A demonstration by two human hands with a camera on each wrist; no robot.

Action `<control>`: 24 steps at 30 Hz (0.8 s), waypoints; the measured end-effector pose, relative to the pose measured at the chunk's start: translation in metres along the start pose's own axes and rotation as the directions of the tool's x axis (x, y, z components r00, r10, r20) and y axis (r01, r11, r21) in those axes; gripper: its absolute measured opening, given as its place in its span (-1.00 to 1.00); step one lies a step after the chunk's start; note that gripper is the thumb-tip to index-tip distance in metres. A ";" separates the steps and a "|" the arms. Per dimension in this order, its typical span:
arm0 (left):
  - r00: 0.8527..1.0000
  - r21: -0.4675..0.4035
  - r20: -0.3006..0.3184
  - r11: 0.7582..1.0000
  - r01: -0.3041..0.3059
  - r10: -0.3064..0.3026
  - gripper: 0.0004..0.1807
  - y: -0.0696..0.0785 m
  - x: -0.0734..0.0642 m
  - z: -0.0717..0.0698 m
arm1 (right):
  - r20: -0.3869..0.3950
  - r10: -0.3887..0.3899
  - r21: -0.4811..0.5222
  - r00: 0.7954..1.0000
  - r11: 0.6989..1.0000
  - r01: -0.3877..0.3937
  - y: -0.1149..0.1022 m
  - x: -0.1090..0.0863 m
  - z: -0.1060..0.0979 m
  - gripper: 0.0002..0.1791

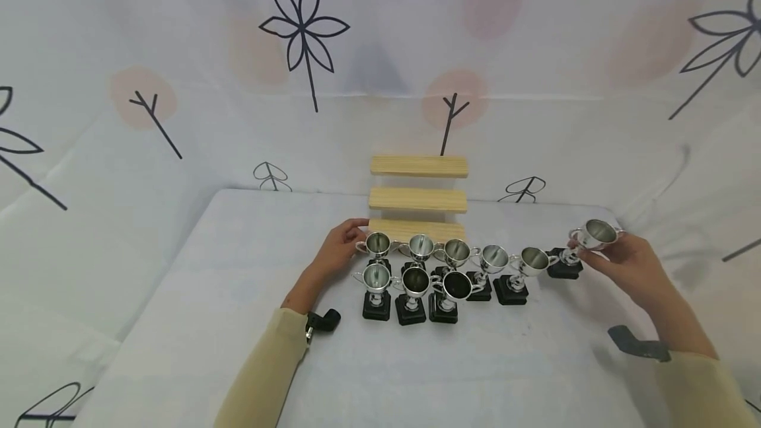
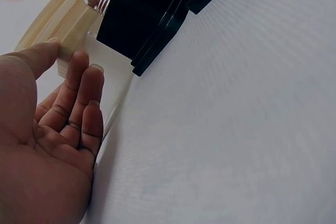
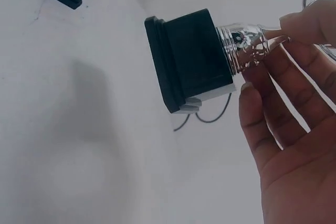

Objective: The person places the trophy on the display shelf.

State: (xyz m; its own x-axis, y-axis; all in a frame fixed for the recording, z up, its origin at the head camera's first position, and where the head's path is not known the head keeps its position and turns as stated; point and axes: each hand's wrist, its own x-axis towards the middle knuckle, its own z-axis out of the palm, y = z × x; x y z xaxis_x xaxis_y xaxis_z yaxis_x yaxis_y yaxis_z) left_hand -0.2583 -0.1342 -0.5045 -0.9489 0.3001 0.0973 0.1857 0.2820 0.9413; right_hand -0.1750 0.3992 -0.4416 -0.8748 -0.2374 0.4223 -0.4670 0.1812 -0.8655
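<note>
At the right, my right hand (image 1: 624, 259) holds a small silver trophy cup (image 1: 596, 234) with a black base. In the right wrist view, my thumb and fingers grip the trophy's metal stem (image 3: 249, 45), and its base (image 3: 191, 59) is raised off the table. My left hand (image 1: 337, 248) is at the left end of a stepped wooden stand (image 1: 416, 226). The left wrist view shows its thumb and a fingertip pinching the end of a pale board (image 2: 73, 30). Beside those fingers stands another trophy's black base (image 2: 142, 17).
Several more trophies stand upright in front of the stand: a back row running right to a trophy (image 1: 534, 261), and a front row with a trophy (image 1: 376, 279) at its left. A white cloth covers the table (image 1: 475, 368); a patterned white sheet (image 1: 380, 124) hangs behind.
</note>
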 end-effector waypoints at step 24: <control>1.000 0.034 -0.023 0.999 0.008 -0.007 -0.55 -0.003 0.000 0.001 | 0.012 0.176 -0.368 0.984 0.916 -0.160 -0.054 0.106 0.020 -0.69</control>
State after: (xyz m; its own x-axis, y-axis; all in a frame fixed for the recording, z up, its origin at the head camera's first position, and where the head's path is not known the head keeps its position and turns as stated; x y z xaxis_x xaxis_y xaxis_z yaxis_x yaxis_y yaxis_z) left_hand -0.2583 -0.1345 -0.5072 -0.9558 0.2773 0.0979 0.1868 0.3156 0.9303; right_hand -0.2398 0.3455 -0.3553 -0.9418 -0.2133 0.2597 -0.3356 0.5553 -0.7609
